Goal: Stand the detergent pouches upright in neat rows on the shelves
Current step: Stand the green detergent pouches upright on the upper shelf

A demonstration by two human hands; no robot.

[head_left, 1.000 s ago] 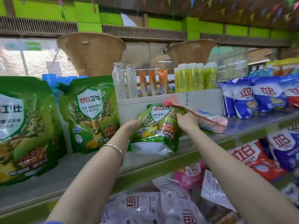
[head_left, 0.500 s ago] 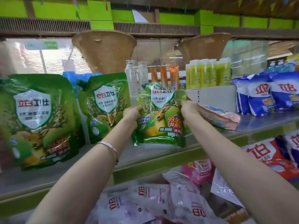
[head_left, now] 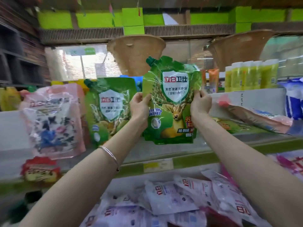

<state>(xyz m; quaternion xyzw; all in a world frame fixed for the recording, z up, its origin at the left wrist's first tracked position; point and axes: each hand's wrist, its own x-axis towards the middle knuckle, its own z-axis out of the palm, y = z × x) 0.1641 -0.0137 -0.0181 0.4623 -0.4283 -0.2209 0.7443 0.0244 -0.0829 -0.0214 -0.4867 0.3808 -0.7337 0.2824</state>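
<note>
You hold a green pouch (head_left: 172,102) upright above the shelf (head_left: 164,150). Your left hand (head_left: 139,107) and right hand (head_left: 200,104) each have their grip clamped on one side edge. Close on its left a second green pouch (head_left: 109,110) stands on the shelf, and a pink pouch (head_left: 52,122) stands beyond that. To the right, a tilted pink pouch (head_left: 255,118) lies across a flat green pouch (head_left: 229,126). Below the shelf, white pouches (head_left: 172,197) lie in a loose heap.

Three green pouches (head_left: 172,102) (head_left: 109,110) (head_left: 229,126), two pink pouches (head_left: 52,122) (head_left: 257,117), two woven baskets (head_left: 136,53) (head_left: 242,46), two hands (head_left: 139,107) (head_left: 200,104), one bracelet (head_left: 111,155)
</note>
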